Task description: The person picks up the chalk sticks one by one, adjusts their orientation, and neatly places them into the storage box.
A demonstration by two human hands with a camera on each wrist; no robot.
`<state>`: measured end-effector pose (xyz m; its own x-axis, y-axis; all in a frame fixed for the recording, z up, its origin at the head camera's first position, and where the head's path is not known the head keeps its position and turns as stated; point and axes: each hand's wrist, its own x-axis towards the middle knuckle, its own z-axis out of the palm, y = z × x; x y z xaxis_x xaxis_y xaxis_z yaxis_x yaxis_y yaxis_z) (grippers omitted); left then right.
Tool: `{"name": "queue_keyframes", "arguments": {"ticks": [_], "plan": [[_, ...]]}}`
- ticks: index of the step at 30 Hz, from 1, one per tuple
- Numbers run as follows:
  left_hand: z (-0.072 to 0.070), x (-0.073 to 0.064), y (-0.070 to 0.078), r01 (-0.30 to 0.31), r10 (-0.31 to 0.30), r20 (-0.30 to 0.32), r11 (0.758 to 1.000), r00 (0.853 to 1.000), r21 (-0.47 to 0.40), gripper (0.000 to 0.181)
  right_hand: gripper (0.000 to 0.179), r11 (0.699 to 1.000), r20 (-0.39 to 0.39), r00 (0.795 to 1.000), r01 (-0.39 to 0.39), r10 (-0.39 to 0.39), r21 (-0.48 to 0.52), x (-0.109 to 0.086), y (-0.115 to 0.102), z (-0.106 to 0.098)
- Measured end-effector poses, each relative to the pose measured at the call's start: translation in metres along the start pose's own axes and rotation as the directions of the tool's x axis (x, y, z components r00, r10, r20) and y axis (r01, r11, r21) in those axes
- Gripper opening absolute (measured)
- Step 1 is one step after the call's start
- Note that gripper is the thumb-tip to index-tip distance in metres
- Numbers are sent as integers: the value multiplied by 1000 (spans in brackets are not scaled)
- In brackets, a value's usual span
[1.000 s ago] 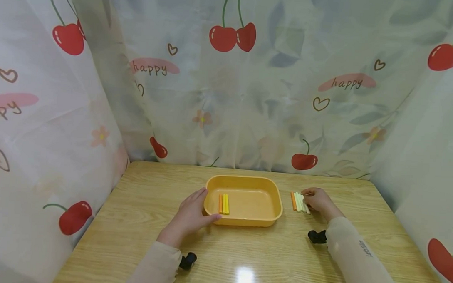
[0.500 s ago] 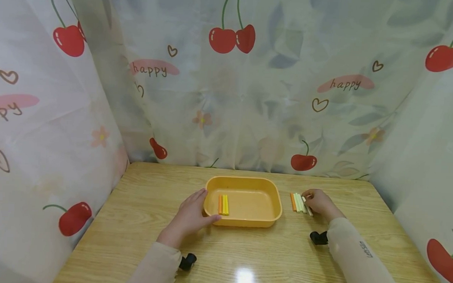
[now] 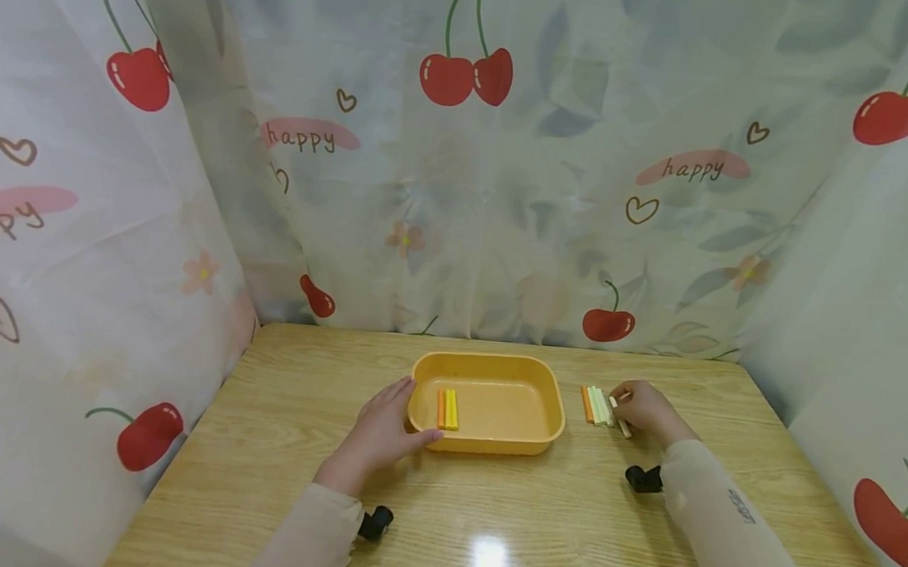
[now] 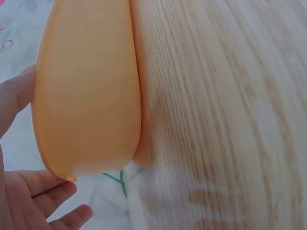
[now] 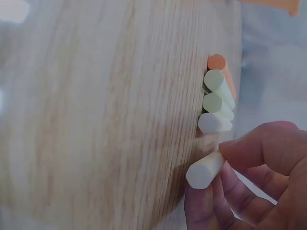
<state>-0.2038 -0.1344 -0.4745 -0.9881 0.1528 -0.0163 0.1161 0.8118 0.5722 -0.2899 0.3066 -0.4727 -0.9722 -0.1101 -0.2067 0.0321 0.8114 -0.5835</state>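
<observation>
My right hand [image 3: 643, 409] pinches a white chalk stick [image 5: 205, 171] between thumb and fingers, close over the table. Beside it lies a short row of chalk sticks: an orange chalk stick [image 5: 217, 62], two pale green ones and another white chalk stick [image 5: 209, 123]. At the left end of a shallow orange tray [image 3: 542, 437], my left hand [image 3: 381, 427] rests with spread fingers; its thumb touches the front rim and its fingertips are at the left side. Inside the tray, an orange chalk stick [image 3: 441, 410] and yellow chalk sticks [image 3: 452, 410] lie together at the left.
The wood-grain table [image 3: 461, 509] ends at a patterned curtain [image 3: 500, 260] behind the tray. Similar cloth hangs on both sides. A black wrist mount [image 3: 376, 524] sticks out from the left sleeve, and another black mount [image 3: 644, 479] from the right.
The right hand has drawn the white chalk stick slightly right, away from the row, leaving a gap. The left hand and the tray have stayed put.
</observation>
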Motion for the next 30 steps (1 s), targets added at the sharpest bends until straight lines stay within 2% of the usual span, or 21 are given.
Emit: {"name": "queue_keyframes", "arguments": {"ticks": [12,30], "plan": [[0,0,2,14,-14,8,1000,1000,9,106,50,975,8,1000,-20,19,220,-16,1,-9],[-3,-1,4,-8,8,13,1000,1000,30,105,51,937,-25,999,28,-20,349,-36,-32,-22]]}}
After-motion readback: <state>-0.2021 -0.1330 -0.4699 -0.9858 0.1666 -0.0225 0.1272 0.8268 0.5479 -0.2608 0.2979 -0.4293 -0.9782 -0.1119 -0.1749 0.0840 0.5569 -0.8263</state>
